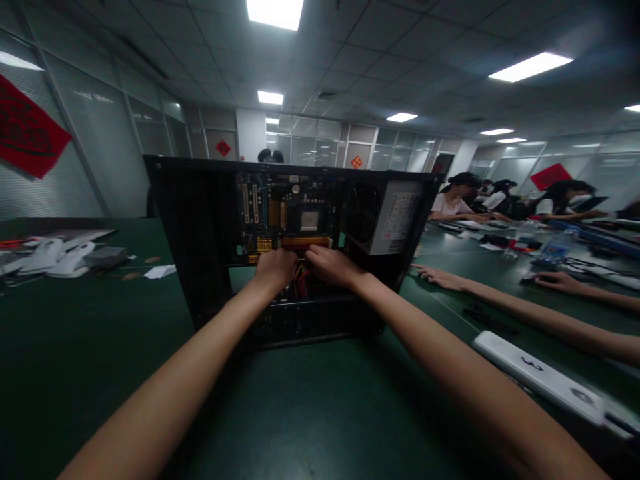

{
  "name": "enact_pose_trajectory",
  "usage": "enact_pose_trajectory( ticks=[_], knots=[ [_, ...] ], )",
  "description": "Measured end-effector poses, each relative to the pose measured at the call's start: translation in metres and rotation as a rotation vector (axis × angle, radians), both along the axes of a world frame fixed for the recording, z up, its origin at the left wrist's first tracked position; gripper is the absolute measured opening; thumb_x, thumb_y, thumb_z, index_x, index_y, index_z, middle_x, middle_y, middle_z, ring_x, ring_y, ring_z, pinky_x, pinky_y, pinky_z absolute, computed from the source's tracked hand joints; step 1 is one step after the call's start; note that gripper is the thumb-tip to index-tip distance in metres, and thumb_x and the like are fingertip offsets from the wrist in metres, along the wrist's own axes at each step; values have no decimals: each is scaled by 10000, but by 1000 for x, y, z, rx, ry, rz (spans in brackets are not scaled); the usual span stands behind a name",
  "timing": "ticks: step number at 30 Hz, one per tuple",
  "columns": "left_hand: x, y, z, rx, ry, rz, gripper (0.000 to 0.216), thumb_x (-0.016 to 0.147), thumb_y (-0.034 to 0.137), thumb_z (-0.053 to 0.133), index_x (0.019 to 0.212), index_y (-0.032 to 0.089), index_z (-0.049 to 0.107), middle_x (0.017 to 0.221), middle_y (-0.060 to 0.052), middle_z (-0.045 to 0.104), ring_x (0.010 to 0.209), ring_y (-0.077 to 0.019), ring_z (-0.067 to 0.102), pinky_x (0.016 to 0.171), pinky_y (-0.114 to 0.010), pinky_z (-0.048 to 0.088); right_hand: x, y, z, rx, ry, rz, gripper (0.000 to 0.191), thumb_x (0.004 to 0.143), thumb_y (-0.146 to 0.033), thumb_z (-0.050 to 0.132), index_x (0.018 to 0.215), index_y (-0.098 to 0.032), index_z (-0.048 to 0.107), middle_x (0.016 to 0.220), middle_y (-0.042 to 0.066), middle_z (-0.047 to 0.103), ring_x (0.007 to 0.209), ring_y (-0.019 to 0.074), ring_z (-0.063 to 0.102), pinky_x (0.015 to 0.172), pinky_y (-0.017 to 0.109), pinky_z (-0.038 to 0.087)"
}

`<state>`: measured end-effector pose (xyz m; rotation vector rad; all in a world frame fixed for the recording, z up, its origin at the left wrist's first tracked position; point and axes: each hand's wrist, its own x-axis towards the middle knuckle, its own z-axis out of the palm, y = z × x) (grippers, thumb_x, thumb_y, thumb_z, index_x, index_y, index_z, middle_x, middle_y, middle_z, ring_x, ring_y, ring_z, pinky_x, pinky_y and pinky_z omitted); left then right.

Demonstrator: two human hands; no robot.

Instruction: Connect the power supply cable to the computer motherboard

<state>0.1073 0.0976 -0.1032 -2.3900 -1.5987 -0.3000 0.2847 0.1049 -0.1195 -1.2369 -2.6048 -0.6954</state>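
A black computer case (325, 320) stands on the green table with its side off. Inside it I see a motherboard (320, 193) with slots and a square processor socket. A power supply (397, 213) with a label and a fan sits at the upper right. Both my hands reach into the case, side by side, at the lower part of the board. My left hand (275, 270) is closed near the yellow slots; my right hand (333, 265) is closed just below the orange memory slots (305, 243). Red and dark cables (302, 281) hang between them. What the fingers hold is hidden.
On the right lies a white power strip (540, 373). Another person's hand (443, 277) rests on the table (320, 407) beside the case. Plastic bottles (555, 247) stand farther right. White items (65, 257) and a grey box (107, 257) lie at the left.
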Motion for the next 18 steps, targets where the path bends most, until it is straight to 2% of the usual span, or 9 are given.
enact_pose_trajectory(
  ticks=[7, 13, 18],
  knots=[
    [0, 0, -1, 17, -1, -4, 390, 950, 299, 395, 1008, 148, 750, 998, -194, 740, 959, -364, 707, 786, -451, 555, -2, -6, 4, -20, 14, -52, 160, 975, -143, 445, 1088, -137, 558, 1133, 129, 579, 1021, 222, 564, 736, 284, 425],
    [0, -1, 1, 6, -2, -4, 389, 943, 290, 396, 1003, 148, 754, 987, -198, 741, 941, -364, 711, 773, -442, 550, -2, -3, 2, -42, 21, -32, 187, 969, -136, 440, 1117, -126, 555, 1144, 138, 567, 1038, 230, 572, 774, 297, 449],
    [1, -2, 1, 7, -15, -14, 431, 964, 346, 359, 1041, 177, 748, 1033, -188, 736, 961, -354, 703, 787, -432, 538, -4, -3, 3, -33, 28, -82, 201, 972, -152, 437, 1133, -119, 553, 1153, 144, 579, 1031, 251, 595, 774, 310, 461]
  ],
)
